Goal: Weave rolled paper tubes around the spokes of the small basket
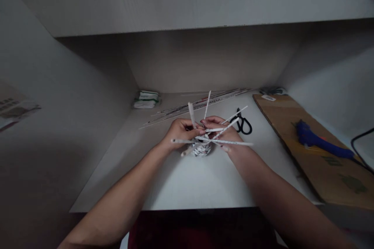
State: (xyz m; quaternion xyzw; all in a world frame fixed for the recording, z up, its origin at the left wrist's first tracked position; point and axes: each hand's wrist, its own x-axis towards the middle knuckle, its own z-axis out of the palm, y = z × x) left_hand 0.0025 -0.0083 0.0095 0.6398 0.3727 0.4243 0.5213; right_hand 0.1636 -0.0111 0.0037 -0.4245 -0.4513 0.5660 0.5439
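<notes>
A small woven piece [201, 149] of black-and-white paper strips sits over the white tabletop, with several rolled paper sticks [230, 142] poking out of it in different directions. At its left side, my left hand [182, 131] has its fingers closed around the base of the sticks. My right hand [222, 128] is on the other side, its fingertips pinched on the sticks close to the left fingertips. Crossing sticks partly cover the right hand.
Loose paper sticks [175, 113] lie at the back. Black-handled scissors [246, 125] are just beyond my right hand. A blue glue gun [324, 144] rests on cardboard [292, 124] at the right. A white packet [146, 99] sits back left, below an overhanging panel [187, 0].
</notes>
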